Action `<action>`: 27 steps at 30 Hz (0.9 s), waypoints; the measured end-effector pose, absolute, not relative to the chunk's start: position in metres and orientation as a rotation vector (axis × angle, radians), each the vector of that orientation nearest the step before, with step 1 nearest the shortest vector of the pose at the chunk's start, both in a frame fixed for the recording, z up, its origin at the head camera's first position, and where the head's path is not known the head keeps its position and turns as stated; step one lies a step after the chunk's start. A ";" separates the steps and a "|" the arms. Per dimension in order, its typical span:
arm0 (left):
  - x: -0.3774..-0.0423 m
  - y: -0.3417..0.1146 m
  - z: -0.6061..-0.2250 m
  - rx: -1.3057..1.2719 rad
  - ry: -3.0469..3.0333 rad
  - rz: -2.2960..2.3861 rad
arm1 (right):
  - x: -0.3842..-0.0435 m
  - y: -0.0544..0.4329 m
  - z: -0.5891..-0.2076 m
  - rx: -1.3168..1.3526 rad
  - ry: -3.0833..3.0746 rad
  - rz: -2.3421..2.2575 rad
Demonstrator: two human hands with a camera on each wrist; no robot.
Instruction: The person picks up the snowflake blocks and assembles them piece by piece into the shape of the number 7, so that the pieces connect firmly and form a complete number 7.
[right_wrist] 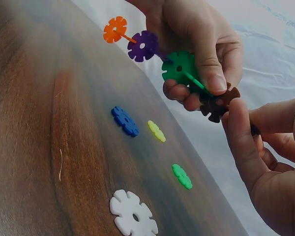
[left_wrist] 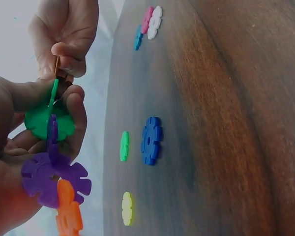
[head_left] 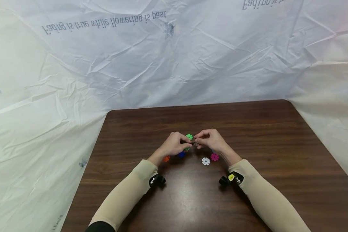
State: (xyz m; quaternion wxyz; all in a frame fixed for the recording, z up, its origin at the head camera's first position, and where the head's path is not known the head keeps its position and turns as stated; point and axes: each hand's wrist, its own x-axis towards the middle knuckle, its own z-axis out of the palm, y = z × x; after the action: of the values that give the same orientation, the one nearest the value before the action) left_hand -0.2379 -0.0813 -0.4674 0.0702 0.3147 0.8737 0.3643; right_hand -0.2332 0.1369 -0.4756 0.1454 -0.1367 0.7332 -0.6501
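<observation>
Both hands meet above the table's middle. My left hand (head_left: 174, 144) grips a chain of slotted, flower-shaped plastic discs by a green disc (right_wrist: 170, 74). From that green part, purple discs (right_wrist: 150, 51) and orange discs (right_wrist: 111, 33) trail off, slotted into each other at angles. Beyond the left thumb, at the chain's other end, sits a brown disc (right_wrist: 220, 102). My right hand (head_left: 213, 140) pinches this brown part between thumb and finger. Another dark piece (right_wrist: 255, 130) shows partly behind the right fingers. Fingers hide how the brown pieces join.
Loose discs lie on the brown wooden table (head_left: 185, 193) below the hands: white (head_left: 203, 162), magenta (head_left: 213, 159), dark blue (left_wrist: 158, 142), bright green (left_wrist: 124, 146), yellow (left_wrist: 127, 209) and a lighter blue one (left_wrist: 137, 38). A wrinkled white sheet (head_left: 162, 74) hangs behind the table.
</observation>
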 end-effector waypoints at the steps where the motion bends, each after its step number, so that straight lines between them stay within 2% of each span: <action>1: -0.238 -0.081 -0.467 0.953 2.629 1.091 | -0.233 0.137 -0.475 -0.390 2.116 -1.868; 15: -0.239 -0.084 -0.467 0.902 2.640 1.107 | -0.239 0.139 -0.473 -0.473 2.209 -1.762; 27: -0.242 -0.100 -0.472 0.812 2.670 1.157 | -0.244 0.148 -0.476 -0.467 2.548 -1.624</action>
State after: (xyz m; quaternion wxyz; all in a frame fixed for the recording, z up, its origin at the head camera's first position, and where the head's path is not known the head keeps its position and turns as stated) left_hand -0.2416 -0.1000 -0.4722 0.0603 0.2683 0.8822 0.3822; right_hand -0.2439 0.1478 -0.4758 0.0420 -0.1525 0.8327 -0.5307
